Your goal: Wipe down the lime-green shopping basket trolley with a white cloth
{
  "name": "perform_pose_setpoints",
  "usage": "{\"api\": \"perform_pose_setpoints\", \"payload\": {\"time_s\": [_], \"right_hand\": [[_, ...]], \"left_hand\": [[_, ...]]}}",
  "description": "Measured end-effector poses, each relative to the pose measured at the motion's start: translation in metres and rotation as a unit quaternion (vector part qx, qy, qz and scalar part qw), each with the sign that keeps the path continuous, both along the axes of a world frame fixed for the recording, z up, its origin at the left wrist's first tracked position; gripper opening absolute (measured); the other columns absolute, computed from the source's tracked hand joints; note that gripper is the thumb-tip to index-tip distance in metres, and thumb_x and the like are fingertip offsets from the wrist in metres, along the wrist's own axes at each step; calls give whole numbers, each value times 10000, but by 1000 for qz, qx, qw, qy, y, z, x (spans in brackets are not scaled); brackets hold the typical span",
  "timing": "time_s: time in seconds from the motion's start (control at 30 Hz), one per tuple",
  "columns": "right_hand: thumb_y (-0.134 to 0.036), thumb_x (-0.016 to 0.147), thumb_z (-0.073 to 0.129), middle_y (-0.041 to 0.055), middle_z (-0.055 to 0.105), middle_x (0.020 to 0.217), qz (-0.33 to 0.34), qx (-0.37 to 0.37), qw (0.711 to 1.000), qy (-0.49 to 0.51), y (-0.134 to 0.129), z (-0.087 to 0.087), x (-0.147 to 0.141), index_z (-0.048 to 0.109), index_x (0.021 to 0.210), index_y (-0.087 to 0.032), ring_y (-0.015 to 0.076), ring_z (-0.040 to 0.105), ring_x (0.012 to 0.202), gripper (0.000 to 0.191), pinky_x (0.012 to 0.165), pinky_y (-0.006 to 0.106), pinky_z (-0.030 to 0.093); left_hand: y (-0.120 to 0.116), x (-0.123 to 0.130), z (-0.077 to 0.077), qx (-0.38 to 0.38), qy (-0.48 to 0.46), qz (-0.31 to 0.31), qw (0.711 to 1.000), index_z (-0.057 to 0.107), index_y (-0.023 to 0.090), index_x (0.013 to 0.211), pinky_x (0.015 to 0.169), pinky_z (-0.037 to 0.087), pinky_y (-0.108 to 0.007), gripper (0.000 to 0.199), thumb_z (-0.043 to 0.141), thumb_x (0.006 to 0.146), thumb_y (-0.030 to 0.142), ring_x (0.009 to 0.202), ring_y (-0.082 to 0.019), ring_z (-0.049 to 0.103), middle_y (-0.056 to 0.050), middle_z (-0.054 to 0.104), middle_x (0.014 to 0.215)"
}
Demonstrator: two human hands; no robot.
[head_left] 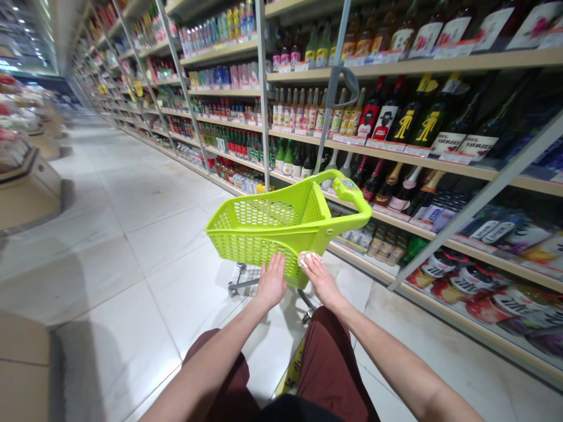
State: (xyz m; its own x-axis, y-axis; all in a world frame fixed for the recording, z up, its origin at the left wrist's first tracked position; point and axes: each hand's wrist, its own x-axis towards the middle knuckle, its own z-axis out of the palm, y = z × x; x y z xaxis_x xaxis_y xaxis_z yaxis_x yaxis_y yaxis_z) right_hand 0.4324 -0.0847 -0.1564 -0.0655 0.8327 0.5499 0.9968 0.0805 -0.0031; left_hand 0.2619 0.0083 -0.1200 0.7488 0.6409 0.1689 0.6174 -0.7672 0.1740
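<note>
While the left hand [271,282] and the right hand [323,278] reach forward over the person's knees [319,351], a green cart [288,231] stands on the pale floor [141,246] straight ahead of them. From where I stand, the head view tells it all: the cart lies crosswise to the two arms. Its long axis runs from a narrow nose on the person's left to the handle [365,206] on the right, close by the shelves [505,61] of bottles [422,123]. That makes the right hand the nearer one to the handle end, with the handle above and beyond it; the left hand is nearer the middle of the basket's side.

The left hand is relaxed and nearly flat, fingers [278,264] straight and close together, holding nothing that I can see. Its tips are at the lower mesh, though I can't tell whether they press on it or just hang in front. The right hand has hold of a crumpled white cloth [304,259], its fingers laid across it at the low rear corner of the basket; how tight that grip is, I can't tell, and the thumb is hard to make out. Below, the cart's wheels [233,288] rest on the tiles.
</note>
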Motion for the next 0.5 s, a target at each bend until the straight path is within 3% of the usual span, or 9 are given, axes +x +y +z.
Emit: {"api": "perform_pose_setpoints", "payload": {"time_s": [0.13, 0.2, 0.27, 0.4, 0.5], "right_hand": [[-69, 850, 315, 96, 399, 1332, -13, 112, 993, 31, 26, 46, 2, 427, 1263, -179, 202, 180, 1308, 442, 1016, 461, 292], [-59, 848, 308, 107, 390, 1336, -24, 111, 993, 30, 39, 52, 0, 415, 1272, -166, 204, 166, 1311, 450, 1021, 463, 278], [-49, 842, 309, 109, 385, 1339, -22, 68, 997, 16, 47, 40, -4, 401, 1280, -161, 202, 174, 1309, 461, 1019, 461, 280], [-52, 823, 346, 131, 385, 1335, -17, -47, 999, -14, 46, -7, -19, 394, 1282, -131, 210, 223, 1293, 468, 1018, 453, 287], [-52, 818, 351, 125, 405, 1323, 3, -87, 996, -30, 46, -17, -29, 413, 1270, -130, 209, 233, 1290, 463, 1012, 430, 303]], "left_hand": [[14, -6, 7, 9, -9, 38, 999, 213, 110, 1340, 1060, 171, -448, 649, 403, 722, 163, 1328, -218, 118, -95, 172, 1443], [16, -8, 9, 15, -13, 42, 999, 211, 108, 1340, 1060, 172, -446, 649, 401, 722, 163, 1328, -219, 117, -96, 172, 1443], [16, -10, 6, 20, -12, 38, 999, 207, 109, 1342, 1060, 172, -445, 656, 403, 718, 164, 1328, -216, 120, -92, 172, 1443], [16, -19, -7, 23, -2, 33, 999, 217, 113, 1341, 1058, 176, -449, 654, 416, 724, 195, 1325, -218, 134, -91, 182, 1440], [22, -28, -14, 23, 0, 40, 999, 234, 109, 1336, 1054, 185, -451, 647, 424, 725, 207, 1323, -225, 142, -94, 188, 1439]]}}
